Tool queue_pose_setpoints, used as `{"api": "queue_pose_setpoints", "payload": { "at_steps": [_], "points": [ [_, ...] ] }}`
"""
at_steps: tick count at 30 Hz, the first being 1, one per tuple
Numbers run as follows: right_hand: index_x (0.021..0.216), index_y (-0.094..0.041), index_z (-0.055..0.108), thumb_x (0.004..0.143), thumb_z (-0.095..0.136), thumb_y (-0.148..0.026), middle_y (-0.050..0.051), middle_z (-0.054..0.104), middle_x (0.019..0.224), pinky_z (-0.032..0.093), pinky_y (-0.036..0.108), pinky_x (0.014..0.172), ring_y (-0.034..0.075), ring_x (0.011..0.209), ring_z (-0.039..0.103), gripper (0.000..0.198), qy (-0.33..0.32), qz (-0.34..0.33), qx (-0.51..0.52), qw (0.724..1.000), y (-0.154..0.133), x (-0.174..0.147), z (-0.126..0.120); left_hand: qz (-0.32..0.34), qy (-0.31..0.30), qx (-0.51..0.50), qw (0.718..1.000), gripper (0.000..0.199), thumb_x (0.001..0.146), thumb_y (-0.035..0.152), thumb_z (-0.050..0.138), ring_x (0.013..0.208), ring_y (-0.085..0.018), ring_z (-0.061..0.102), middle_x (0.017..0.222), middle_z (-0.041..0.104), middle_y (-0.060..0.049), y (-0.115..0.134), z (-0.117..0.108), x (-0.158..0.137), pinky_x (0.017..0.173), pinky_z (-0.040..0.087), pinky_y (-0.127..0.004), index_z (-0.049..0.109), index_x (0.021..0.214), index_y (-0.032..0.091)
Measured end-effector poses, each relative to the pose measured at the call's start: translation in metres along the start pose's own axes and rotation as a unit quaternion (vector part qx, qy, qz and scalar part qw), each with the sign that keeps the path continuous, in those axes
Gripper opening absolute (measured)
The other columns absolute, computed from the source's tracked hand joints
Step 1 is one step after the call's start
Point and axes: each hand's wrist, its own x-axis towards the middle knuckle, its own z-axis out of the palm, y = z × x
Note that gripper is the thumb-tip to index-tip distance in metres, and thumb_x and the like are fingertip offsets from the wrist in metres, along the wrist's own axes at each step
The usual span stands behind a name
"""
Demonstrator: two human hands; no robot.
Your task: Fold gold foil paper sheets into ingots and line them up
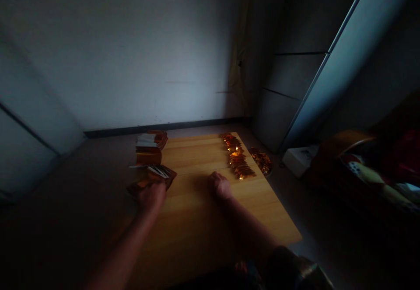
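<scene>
At the left edge of the wooden table, my left hand lies on a loose stack of copper-coloured foil sheets with white edges fanned out. Its fingers are dark and blurred, so their grip does not show. My right hand is curled closed over the middle of the table; anything inside it is hidden. To its right, a row of shiny folded foil pieces runs along the right edge. Behind my left hand are another copper-coloured stack and a whitish bundle with a copper edge.
Beyond the table's right edge, a round container of shiny foil pieces stands low down. A white box sits on the floor near a wooden seat with cloth on it. A pale wall rises behind the table.
</scene>
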Motion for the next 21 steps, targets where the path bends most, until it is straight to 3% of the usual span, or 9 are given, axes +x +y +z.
{"api": "queue_pose_setpoints", "payload": {
  "at_steps": [2, 3, 7, 10, 13, 15, 18, 21],
  "points": [
    [0.094, -0.021, 0.064, 0.094, 0.039, -0.020, 0.006, 0.062, 0.096, 0.039, 0.024, 0.065, 0.015, 0.081, 0.055, 0.025, 0.005, -0.002, -0.001, 1.000, 0.001, 0.000, 0.002, -0.003, 0.019, 0.069, 0.997, 0.037, 0.085, 0.017, 0.033, 0.081, -0.032, 0.065, 0.087, 0.070, -0.020, 0.004, -0.012, 0.000, 0.071, 0.045, -0.043, 0.070, 0.088, 0.012],
    [0.094, -0.021, 0.064, 0.094, 0.039, -0.020, 0.005, 0.062, 0.096, 0.039, 0.024, 0.065, 0.015, 0.081, 0.055, 0.026, 0.006, 0.000, 0.001, 1.000, 0.001, 0.001, 0.003, -0.016, 0.005, 0.076, 0.997, 0.037, 0.085, 0.018, 0.033, 0.080, -0.031, 0.066, 0.087, 0.071, -0.017, 0.007, -0.019, 0.000, 0.071, 0.045, -0.041, 0.070, 0.092, 0.015],
    [0.093, -0.020, 0.064, 0.096, 0.035, -0.019, 0.005, 0.062, 0.096, 0.039, 0.023, 0.066, 0.014, 0.082, 0.055, 0.029, 0.002, 0.008, 0.010, 1.000, 0.002, 0.000, 0.004, -0.073, 0.055, 0.071, 0.993, 0.037, 0.087, 0.025, 0.031, 0.079, -0.029, 0.065, 0.086, 0.069, -0.016, 0.017, -0.049, -0.003, 0.067, 0.045, -0.036, 0.067, 0.091, 0.017],
    [0.093, -0.021, 0.064, 0.095, 0.037, -0.020, 0.005, 0.062, 0.098, 0.039, 0.023, 0.066, 0.014, 0.081, 0.055, 0.028, -0.006, 0.005, 0.007, 1.000, 0.002, -0.001, 0.002, -0.096, 0.098, 0.002, 0.991, 0.032, 0.084, 0.031, 0.036, 0.075, -0.026, 0.064, 0.086, 0.069, -0.012, 0.019, -0.064, -0.003, 0.063, 0.044, -0.033, 0.064, 0.098, 0.023],
    [0.095, -0.021, 0.064, 0.094, 0.040, -0.020, 0.006, 0.062, 0.098, 0.039, 0.022, 0.067, 0.015, 0.082, 0.055, 0.025, -0.006, 0.003, 0.008, 1.000, 0.002, 0.000, 0.002, -0.072, 0.152, -0.145, 0.975, 0.027, 0.077, 0.032, 0.043, 0.075, -0.023, 0.061, 0.083, 0.067, -0.007, 0.018, -0.063, 0.001, 0.064, 0.043, -0.030, 0.061, 0.096, 0.022],
    [0.094, -0.021, 0.065, 0.093, 0.040, -0.019, 0.006, 0.063, 0.099, 0.040, 0.023, 0.067, 0.015, 0.082, 0.056, 0.025, -0.003, 0.005, 0.016, 1.000, 0.003, 0.000, 0.002, -0.023, 0.166, -0.303, 0.938, 0.027, 0.072, 0.031, 0.045, 0.075, -0.020, 0.060, 0.080, 0.065, -0.004, 0.018, -0.052, 0.004, 0.065, 0.044, -0.027, 0.058, 0.093, 0.019],
    [0.092, -0.020, 0.066, 0.091, 0.043, -0.019, 0.007, 0.064, 0.097, 0.041, 0.023, 0.071, 0.016, 0.085, 0.057, 0.023, -0.003, 0.002, 0.060, 0.998, 0.005, 0.001, 0.000, 0.005, 0.079, -0.542, 0.837, 0.042, 0.065, 0.041, 0.054, 0.063, -0.016, 0.058, 0.073, 0.062, 0.000, 0.023, -0.028, 0.006, 0.058, 0.044, -0.025, 0.053, 0.099, 0.017],
    [0.091, -0.019, 0.067, 0.091, 0.042, -0.022, 0.006, 0.066, 0.091, 0.043, 0.024, 0.077, 0.017, 0.088, 0.057, 0.025, 0.010, -0.002, 0.199, 0.980, 0.002, -0.002, -0.006, -0.017, 0.014, -0.659, 0.752, 0.055, 0.059, 0.041, 0.058, 0.066, -0.016, 0.061, 0.077, 0.064, 0.000, 0.034, -0.003, 0.002, 0.062, 0.048, -0.027, 0.049, 0.108, 0.018]
  ]
}}
